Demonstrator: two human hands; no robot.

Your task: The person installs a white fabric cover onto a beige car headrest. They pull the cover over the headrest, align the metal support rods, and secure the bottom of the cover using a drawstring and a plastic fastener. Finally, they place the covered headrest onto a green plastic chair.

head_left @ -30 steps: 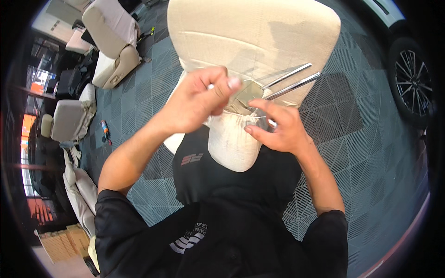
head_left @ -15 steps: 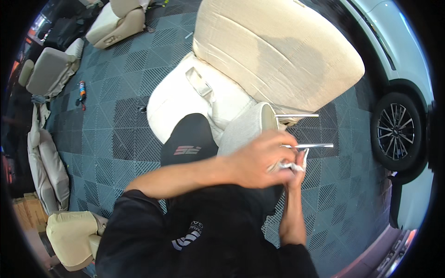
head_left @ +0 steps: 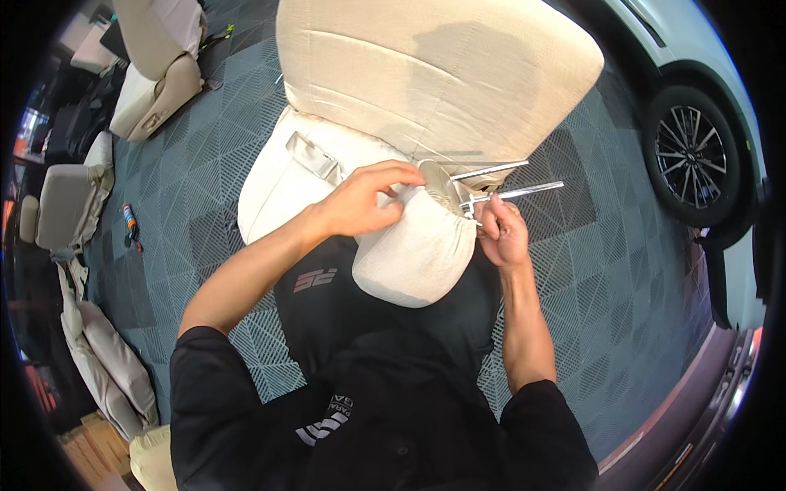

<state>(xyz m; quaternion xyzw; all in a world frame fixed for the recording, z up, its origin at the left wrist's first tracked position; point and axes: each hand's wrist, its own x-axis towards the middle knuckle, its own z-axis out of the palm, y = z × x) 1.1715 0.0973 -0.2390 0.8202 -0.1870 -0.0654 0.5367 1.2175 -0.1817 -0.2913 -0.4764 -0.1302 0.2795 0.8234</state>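
A cream fabric-covered headrest [head_left: 413, 258] lies across my thighs. Its two metal posts [head_left: 536, 191] point to the right, toward the car. The fabric gathers round the headrest's underside, where the posts come out. My left hand [head_left: 368, 199] is at the headrest's upper left side, fingers curved and apart from the thumb, fingertips by the opening's rim. At the lower post, my right hand [head_left: 502, 233] is closed in a pinch on the gathered edge of the headrest cover. Just beyond stands a cream car seat [head_left: 434, 69] with a damp-looking darker patch on its backrest.
A buckle-like strap [head_left: 315, 155] lies on the seat cushion. More seats [head_left: 155, 90] stand at the far left, and an orange-and-blue can [head_left: 128, 219] is on the tiled floor [head_left: 205, 172]. A pale car with a black wheel [head_left: 692, 155] is at the right.
My left hand has moved from over the posts to the headrest's left side. The headrest has turned so more of its rounded top faces me. My right hand has moved up beside the lower post.
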